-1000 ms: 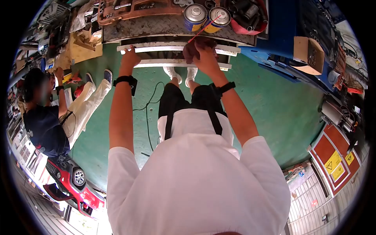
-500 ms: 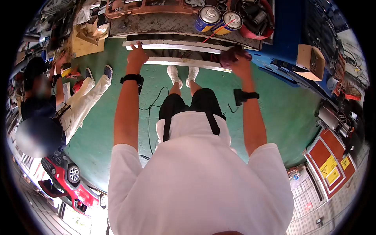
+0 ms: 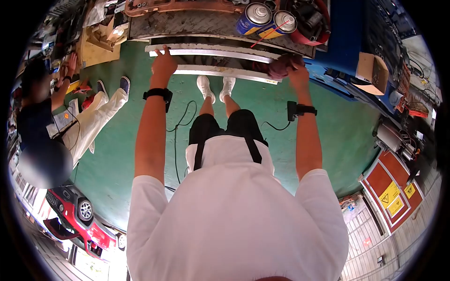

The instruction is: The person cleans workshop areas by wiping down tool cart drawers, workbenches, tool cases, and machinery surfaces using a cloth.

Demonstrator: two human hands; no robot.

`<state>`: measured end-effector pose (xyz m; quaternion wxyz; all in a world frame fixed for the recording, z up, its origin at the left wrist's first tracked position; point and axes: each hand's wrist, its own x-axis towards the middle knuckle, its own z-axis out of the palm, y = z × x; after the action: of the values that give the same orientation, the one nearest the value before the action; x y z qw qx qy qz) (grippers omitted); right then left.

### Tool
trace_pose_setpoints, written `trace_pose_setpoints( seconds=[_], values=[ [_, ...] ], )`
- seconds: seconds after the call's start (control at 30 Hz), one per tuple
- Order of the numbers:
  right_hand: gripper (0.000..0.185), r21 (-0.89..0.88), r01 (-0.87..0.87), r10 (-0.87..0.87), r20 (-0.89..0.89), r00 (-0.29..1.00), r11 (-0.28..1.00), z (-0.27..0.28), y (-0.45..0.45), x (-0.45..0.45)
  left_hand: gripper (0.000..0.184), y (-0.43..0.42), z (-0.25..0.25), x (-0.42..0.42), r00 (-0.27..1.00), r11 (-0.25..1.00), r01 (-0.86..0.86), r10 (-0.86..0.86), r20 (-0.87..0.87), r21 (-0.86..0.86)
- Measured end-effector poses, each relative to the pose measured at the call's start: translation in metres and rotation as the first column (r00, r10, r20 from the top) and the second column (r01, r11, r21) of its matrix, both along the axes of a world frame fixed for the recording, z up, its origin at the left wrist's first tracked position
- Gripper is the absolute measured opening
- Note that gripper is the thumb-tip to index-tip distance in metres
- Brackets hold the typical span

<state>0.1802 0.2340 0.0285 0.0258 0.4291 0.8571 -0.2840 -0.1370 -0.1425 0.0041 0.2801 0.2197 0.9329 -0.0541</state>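
Note:
My left hand grips the left end of the upper pale metal drawer edge, with its fingers over the rim. A second pale drawer edge runs just below it, nearer my feet. My right hand is closed on a dark red, crumpled rag at the right end of these edges. Its fingers are partly blurred, and the rag covers the corner there. Each wrist wears a black strap with a small box.
Two spray cans and a red bin of dark parts stand on the bench top. A blue cabinet with a cardboard box is at right. Another person works at left. A cable lies on the floor.
My right hand has shifted slightly right and down, and the rag has moved right with it. My left hand stays on the drawer edge. The other person's arm has moved.

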Motion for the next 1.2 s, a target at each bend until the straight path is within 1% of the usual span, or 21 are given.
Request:
trace_pose_setpoints(
  seconds=[0.07, 0.13, 0.23, 0.3, 0.33, 0.4, 0.43, 0.53, 0.57, 0.67, 0.73, 0.8, 0.87, 0.93, 1.0, 1.03, 1.07, 1.1, 1.13, 1.17, 1.2],
  values=[
    [0.041, -0.003, 0.041, -0.041, 0.013, 0.999, 0.999, -0.003, -0.001, 0.001, 0.074, 0.000, -0.001, 0.004, 1.000, 1.000, -0.019, 0.019, -0.003, 0.013],
    [0.039, 0.126, -0.006, 0.002, 0.035, 0.999, 0.992, -0.001, -0.017, -0.009, 0.074, 0.000, -0.006, 0.004, 0.999, 1.000, -0.002, 0.001, -0.046, -0.012],
    [0.037, 0.135, -0.103, 0.093, 0.082, 0.992, 0.985, 0.016, -0.057, -0.035, 0.077, 0.001, -0.003, 0.006, 0.999, 0.999, -0.033, 0.032, -0.040, -0.022],
    [0.038, 0.156, -0.130, 0.151, -0.129, 0.980, 0.979, 0.014, -0.085, -0.053, 0.078, 0.004, -0.001, 0.004, 0.998, 0.998, -0.054, 0.053, -0.034, -0.036],
    [0.038, 0.158, -0.130, 0.151, -0.130, 0.980, 0.979, 0.008, -0.095, -0.059, 0.077, 0.003, -0.001, 0.005, 0.998, 0.998, -0.057, 0.056, -0.029, -0.029],
    [0.048, 0.211, -0.178, 0.206, -0.123, 0.971, 0.961, 0.004, -0.114, -0.067, 0.077, -0.001, 0.001, 0.006, 0.998, 0.998, -0.056, 0.055, -0.024, -0.023],
    [0.045, 0.144, -0.154, 0.165, -0.066, 0.984, 0.978, 0.010, -0.116, -0.067, 0.077, -0.004, 0.001, 0.006, 0.998, 0.998, -0.055, 0.056, -0.020, 0.009],
    [0.042, 0.210, -0.105, 0.138, -0.149, 0.979, 0.972, 0.001, -0.085, -0.048, 0.077, -0.006, 0.007, 0.006, 0.998, 0.996, -0.066, 0.065, 0.012, 0.061],
    [0.038, 0.299, -0.078, 0.140, -0.193, 0.971, 0.951, -0.012, -0.070, -0.035, 0.077, -0.006, 0.010, 0.005, 0.996, 0.994, -0.080, 0.077, 0.042, 0.080],
    [0.037, 0.334, -0.052, 0.126, -0.204, 0.971, 0.941, -0.010, -0.035, -0.003, 0.078, -0.007, 0.012, 0.006, 0.998, 0.996, -0.063, 0.060, 0.036, 0.067],
    [0.037, 0.148, 0.200, -0.194, -0.054, 0.980, 0.969, 0.008, -0.025, 0.009, 0.078, -0.007, 0.005, 0.006, 0.997, 0.994, -0.078, 0.076, 0.031, 0.071],
    [0.040, 0.160, 0.204, -0.235, 0.213, 0.948, 0.966, -0.010, -0.009, 0.037, 0.078, -0.008, 0.002, 0.006, 0.996, 0.993, -0.090, 0.088, 0.027, 0.075],
    [0.042, 0.092, 0.074, -0.097, 0.283, 0.954, 0.993, -0.060, 0.003, 0.090, 0.080, -0.008, 0.007, 0.006, 0.991, 0.987, -0.120, 0.112, 0.073, 0.106],
    [0.043, 0.005, 0.116, -0.114, 0.235, 0.965, 0.993, -0.039, -0.023, 0.104, 0.080, -0.011, 0.014, 0.008, 0.989, 0.983, -0.140, 0.133, 0.067, 0.122],
    [0.044, -0.114, 0.020, 0.016, 0.306, 0.952, 0.993, -0.043, -0.027, 0.128, 0.081, -0.016, 0.022, 0.014, 0.990, 0.960, -0.135, 0.120, 0.073, 0.246],
    [0.044, -0.119, 0.014, 0.022, 0.301, 0.953, 0.993, -0.051, -0.033, 0.139, 0.078, -0.018, 0.024, 0.019, 0.988, 0.939, -0.154, 0.146, 0.049, 0.307],
    [0.047, -0.258, 0.054, 0.021, 0.280, 0.960, 0.965, -0.060, -0.037, 0.150, 0.078, -0.021, 0.016, 0.029, 0.988, 0.939, -0.152, 0.146, 0.042, 0.308],
    [0.050, -0.389, 0.094, 0.012, 0.260, 0.966, 0.916, -0.061, -0.041, 0.157, 0.077, -0.026, 0.000, 0.044, 0.989, 0.889, -0.104, 0.140, -0.050, 0.446],
    [0.050, -0.542, 0.248, -0.101, 0.286, 0.953, 0.803, -0.038, -0.052, 0.145, 0.076, -0.027, -0.011, 0.060, 0.979, 0.819, -0.043, 0.147, -0.138, 0.572],
    [0.051, -0.669, 0.380, -0.198, 0.334, 0.921, 0.638, -0.005, -0.070, 0.120, 0.077, -0.024, -0.012, 0.080, 0.990, 0.762, -0.127, 0.139, 0.030, 0.635],
    [0.051, -0.669, 0.381, -0.200, 0.334, 0.921, 0.638, 0.005, -0.082, 0.110, 0.078, -0.019, -0.009, 0.106, 0.974, 0.703, -0.220, 0.116, 0.196, 0.676]
  ],
)
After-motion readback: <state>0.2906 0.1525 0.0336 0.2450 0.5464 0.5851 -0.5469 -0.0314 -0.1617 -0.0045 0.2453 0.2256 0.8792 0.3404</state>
